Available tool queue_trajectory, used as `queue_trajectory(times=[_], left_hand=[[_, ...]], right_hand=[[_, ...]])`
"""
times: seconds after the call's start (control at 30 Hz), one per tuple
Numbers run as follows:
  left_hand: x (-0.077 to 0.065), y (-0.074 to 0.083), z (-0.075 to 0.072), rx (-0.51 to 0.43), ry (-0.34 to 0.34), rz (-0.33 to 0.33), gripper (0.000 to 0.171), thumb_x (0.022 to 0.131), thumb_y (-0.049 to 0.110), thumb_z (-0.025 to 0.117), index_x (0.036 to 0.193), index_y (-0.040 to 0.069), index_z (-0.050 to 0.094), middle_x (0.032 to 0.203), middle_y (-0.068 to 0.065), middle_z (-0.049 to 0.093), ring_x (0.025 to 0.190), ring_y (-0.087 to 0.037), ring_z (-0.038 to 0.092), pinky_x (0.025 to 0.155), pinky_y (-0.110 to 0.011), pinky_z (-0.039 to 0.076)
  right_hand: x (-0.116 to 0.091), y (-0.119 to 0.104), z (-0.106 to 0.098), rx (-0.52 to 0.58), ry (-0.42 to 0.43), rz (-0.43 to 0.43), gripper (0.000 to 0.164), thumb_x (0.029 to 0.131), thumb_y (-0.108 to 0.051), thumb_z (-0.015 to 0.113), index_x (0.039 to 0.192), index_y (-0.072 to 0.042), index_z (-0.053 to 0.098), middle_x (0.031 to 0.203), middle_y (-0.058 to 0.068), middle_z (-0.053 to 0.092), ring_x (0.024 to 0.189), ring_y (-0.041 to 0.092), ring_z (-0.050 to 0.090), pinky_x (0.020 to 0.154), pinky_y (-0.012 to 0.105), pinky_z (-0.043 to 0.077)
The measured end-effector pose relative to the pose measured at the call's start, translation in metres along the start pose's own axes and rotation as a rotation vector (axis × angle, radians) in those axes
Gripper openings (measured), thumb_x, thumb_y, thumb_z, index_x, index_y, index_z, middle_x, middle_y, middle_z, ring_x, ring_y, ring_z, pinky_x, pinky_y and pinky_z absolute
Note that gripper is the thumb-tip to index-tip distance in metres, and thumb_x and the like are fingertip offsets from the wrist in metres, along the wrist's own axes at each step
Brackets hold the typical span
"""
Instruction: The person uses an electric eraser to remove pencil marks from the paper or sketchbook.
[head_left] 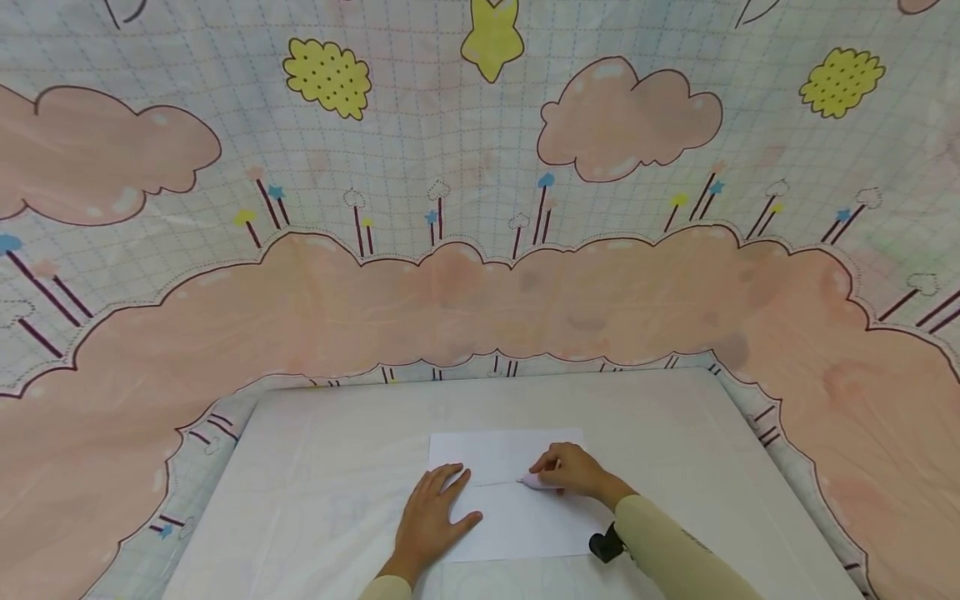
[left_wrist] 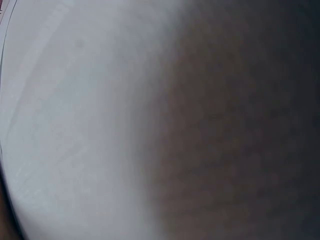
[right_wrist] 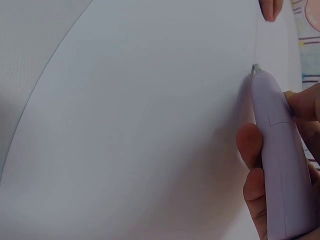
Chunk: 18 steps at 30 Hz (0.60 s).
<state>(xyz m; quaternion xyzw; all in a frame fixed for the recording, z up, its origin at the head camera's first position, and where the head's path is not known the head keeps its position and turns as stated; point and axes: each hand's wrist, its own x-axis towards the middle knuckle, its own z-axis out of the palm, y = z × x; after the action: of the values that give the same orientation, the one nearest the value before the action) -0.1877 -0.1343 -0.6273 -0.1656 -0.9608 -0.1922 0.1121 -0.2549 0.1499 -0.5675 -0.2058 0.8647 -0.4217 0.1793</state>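
A sheet of white paper [head_left: 517, 533] lies flat on the white-covered table. My left hand [head_left: 433, 515] rests on its left side with fingers and thumb spread. My right hand [head_left: 573, 468] grips a lavender pen-shaped cutter [head_left: 542, 482], its small metal tip at the paper near the middle. From that tip a thin, faint line runs left across the sheet toward my left fingers. Close up in the right wrist view, the cutter [right_wrist: 282, 150] is held between thumb and fingertips, tip against the line. The left wrist view is mostly a dark blur beside white surface.
The white table [head_left: 315, 467] extends around the paper on all sides. Behind it and at both sides hangs a cloth [head_left: 480, 300] printed with clouds and stars. A black device [head_left: 606, 546] sits at my right wrist, over the paper's near right corner.
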Motion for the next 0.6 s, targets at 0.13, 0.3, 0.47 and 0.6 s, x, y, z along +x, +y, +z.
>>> queue_trajectory(times=[0.13,0.3,0.47,0.6], left_hand=[[0.0,-0.001,0.002,0.015,0.018,0.01,0.069,0.084,0.061,0.065,0.137,0.018,0.06,0.142,0.001,0.053,0.135,-0.024,0.045,0.117,-0.049,0.032],[0.001,0.0,0.001,0.017,-0.001,0.003,0.069,0.084,0.061,0.064,0.137,0.018,0.059,0.143,0.001,0.053,0.136,-0.024,0.044,0.117,-0.049,0.031],[0.001,-0.001,0.002,0.017,-0.009,0.004,0.069,0.085,0.062,0.062,0.138,0.018,0.059,0.143,0.001,0.053,0.136,-0.024,0.043,0.118,-0.049,0.031],[0.0,-0.002,0.004,0.033,0.012,0.011,0.069,0.085,0.064,0.061,0.137,0.019,0.06,0.142,0.002,0.053,0.136,-0.023,0.044,0.117,-0.048,0.032]], right_hand=[[0.003,-0.002,0.003,-0.017,-0.003,-0.019,0.015,0.09,-0.01,0.067,0.1,-0.005,0.076,0.086,0.001,0.057,0.062,0.011,0.054,0.051,0.022,0.05],[0.003,-0.004,0.003,-0.028,-0.002,-0.024,0.015,0.09,-0.01,0.066,0.1,-0.005,0.076,0.084,0.001,0.057,0.061,0.011,0.054,0.051,0.022,0.051],[-0.002,-0.002,0.001,-0.021,0.006,0.003,0.015,0.09,-0.01,0.066,0.1,-0.004,0.075,0.085,0.001,0.057,0.064,0.012,0.056,0.052,0.023,0.051],[-0.008,-0.002,-0.004,-0.025,0.016,0.005,0.015,0.09,-0.01,0.067,0.1,-0.004,0.075,0.086,0.001,0.058,0.065,0.013,0.056,0.052,0.024,0.052]])
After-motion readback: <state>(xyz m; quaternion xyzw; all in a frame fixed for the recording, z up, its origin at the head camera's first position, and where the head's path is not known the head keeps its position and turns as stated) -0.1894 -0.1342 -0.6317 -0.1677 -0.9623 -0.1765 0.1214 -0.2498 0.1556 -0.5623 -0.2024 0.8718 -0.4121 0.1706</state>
